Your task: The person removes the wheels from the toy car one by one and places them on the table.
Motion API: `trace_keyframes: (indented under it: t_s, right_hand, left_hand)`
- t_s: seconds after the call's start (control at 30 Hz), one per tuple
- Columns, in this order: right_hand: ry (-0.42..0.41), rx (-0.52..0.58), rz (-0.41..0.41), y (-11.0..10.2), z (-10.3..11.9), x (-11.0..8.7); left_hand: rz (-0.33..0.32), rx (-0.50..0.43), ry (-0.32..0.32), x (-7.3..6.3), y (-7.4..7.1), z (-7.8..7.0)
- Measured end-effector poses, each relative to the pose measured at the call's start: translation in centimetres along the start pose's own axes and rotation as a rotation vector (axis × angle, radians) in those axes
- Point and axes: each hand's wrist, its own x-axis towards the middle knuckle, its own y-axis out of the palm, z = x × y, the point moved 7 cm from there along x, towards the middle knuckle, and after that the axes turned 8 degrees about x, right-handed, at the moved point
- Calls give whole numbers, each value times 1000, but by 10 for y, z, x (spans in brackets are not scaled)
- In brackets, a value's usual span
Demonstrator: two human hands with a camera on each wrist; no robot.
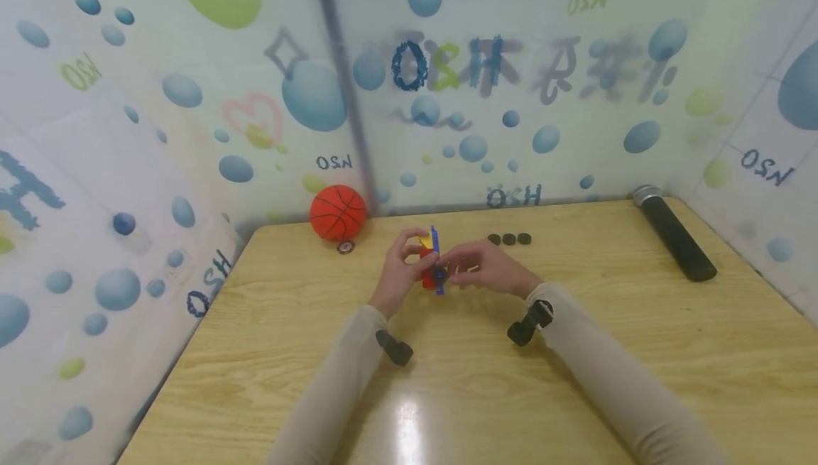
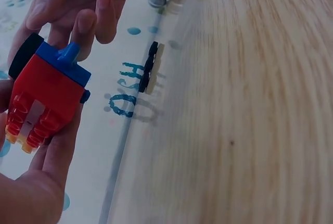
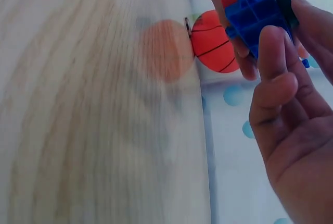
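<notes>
My left hand (image 1: 401,273) grips a small toy-brick car (image 1: 428,279) just above the table, fingers along one side and thumb on the other. Its body (image 2: 49,88) is red with studs, with yellow at one end and a blue base (image 3: 255,13) carrying small pegs. On one peg side sits a black wheel (image 2: 25,56). My right hand (image 1: 488,266) reaches it from the right, curled fingertips around the wheel. In the right wrist view one digit lies against the wheel (image 3: 283,5), while another fingertip overlaps the blue base.
Three black wheels (image 1: 509,239) lie in a row near the back edge. At the back left sit a red basketball-patterned ball (image 1: 338,213) and a small round disc (image 1: 346,246). A black microphone (image 1: 676,234) lies on the right. Patterned walls (image 1: 447,160) border the wooden table (image 1: 268,380).
</notes>
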Motion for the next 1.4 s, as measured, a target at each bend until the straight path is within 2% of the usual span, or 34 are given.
trace_keyframes:
  t_s: [0.17,0.4,0.57,0.73,0.9,1.2,1.3,1.37,1.4]
  right_hand:
    - [-11,-16,-8,8,3,3]
    - [-73,-57,-19,15,11,6]
    - [-84,-101,-13,18,12,7]
    - [-78,-127,-18,21,11,7]
    - [-49,-134,-57,22,8,5]
    - [-28,-181,-113,25,12,4]
    - [-45,-192,-122,27,12,4]
    - [-84,-229,-135,27,14,3]
    - [-112,-260,-142,27,16,2]
  left_hand:
    - [-14,-25,-7,-1,1,-1]
    - [-24,-94,-11,-1,1,-3]
    - [-21,-99,-13,0,1,-1]
    - [16,-75,0,1,3,4]
    - [52,-67,1,1,6,5]
    - [54,4,27,1,7,1]
    - [54,39,47,1,7,2]
    - [29,100,82,1,4,2]
    - [16,102,77,1,2,4]
